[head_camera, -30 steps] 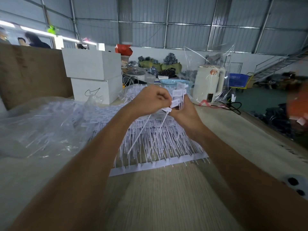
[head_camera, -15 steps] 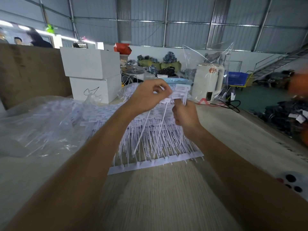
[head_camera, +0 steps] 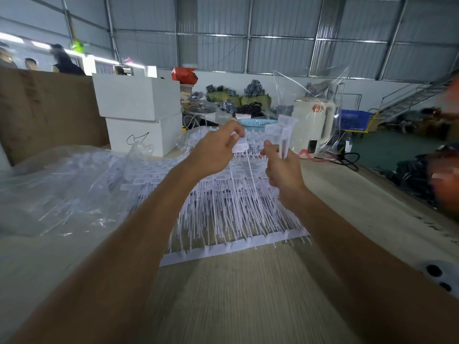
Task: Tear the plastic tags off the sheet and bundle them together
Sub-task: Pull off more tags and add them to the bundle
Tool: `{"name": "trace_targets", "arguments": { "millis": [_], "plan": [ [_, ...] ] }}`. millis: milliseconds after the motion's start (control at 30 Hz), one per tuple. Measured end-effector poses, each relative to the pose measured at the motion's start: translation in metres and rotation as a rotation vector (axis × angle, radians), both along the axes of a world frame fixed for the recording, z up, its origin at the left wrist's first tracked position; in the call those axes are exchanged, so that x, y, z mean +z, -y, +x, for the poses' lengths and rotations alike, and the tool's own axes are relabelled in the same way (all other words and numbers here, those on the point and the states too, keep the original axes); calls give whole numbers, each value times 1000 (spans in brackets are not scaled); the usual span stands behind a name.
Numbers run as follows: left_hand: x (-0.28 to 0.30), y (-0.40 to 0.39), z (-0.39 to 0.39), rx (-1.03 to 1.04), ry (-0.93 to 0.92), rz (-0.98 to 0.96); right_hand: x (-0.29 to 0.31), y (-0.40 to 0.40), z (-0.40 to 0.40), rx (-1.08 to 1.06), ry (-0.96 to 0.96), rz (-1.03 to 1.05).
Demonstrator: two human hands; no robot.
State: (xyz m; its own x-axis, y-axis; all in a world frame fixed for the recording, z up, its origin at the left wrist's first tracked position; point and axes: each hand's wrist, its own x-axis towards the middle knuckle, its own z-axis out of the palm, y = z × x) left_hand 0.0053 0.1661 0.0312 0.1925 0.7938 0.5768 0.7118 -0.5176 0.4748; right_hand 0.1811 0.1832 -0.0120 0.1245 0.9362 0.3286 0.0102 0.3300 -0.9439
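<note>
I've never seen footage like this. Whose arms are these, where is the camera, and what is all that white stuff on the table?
No machine here: a person wears a camera on the head, so you look down along both bare arms. On the table lies a sheet of plastic tags, thin white strips joined to a bar at the near edge. The left hand pinches a single tag by its flat label end. The right hand grips a bundle of tags standing upright. Clear bags of tags lie to the left.

Background: two stacked white boxes (head_camera: pixel 139 115) at the table's (head_camera: pixel 248 306) far left; a white appliance (head_camera: pixel 313 125) in clear plastic at right; a blue crate (head_camera: pixel 355 119) and a metal staircase (head_camera: pixel 412 99) beyond.
</note>
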Motion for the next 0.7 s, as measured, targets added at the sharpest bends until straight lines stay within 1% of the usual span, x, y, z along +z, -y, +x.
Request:
{"name": "trace_targets", "arguments": {
  "millis": [33, 100, 167, 233, 300, 400, 467, 533, 600, 700],
  "plan": [
    [0, 1, 1, -16, -20, -28, 5, 0, 1, 21, -6, -13],
    [1, 4, 4, -66, -23, -60, 14, 1, 4, 163, 15, -29],
    [5, 8, 8, -120, -8, -36, 15, 7, 4, 353, 96, -16],
    [8, 12, 10, -142, -7, 25, 15, 12, 3, 462, 140, 14],
    [11, 14, 12, -127, -8, 93, 20, 12, 5, 460, 145, 54],
    [13, 13, 14, -35, -45, 163, 31, 11, 13, 365, 130, 110],
    [12, 10, 15, 0, -64, 143, 35, 11, 17, 336, 107, 123],
    [11, 9, 13, 5, -34, 82, 36, 13, 16, 337, 86, 110],
    [13, 8, 9, 60, -30, 61, 35, 15, 12, 343, 40, 92],
    [16, 8, 7, 45, 40, 18, 35, 16, 5, 351, -22, 84]
  ]
}}
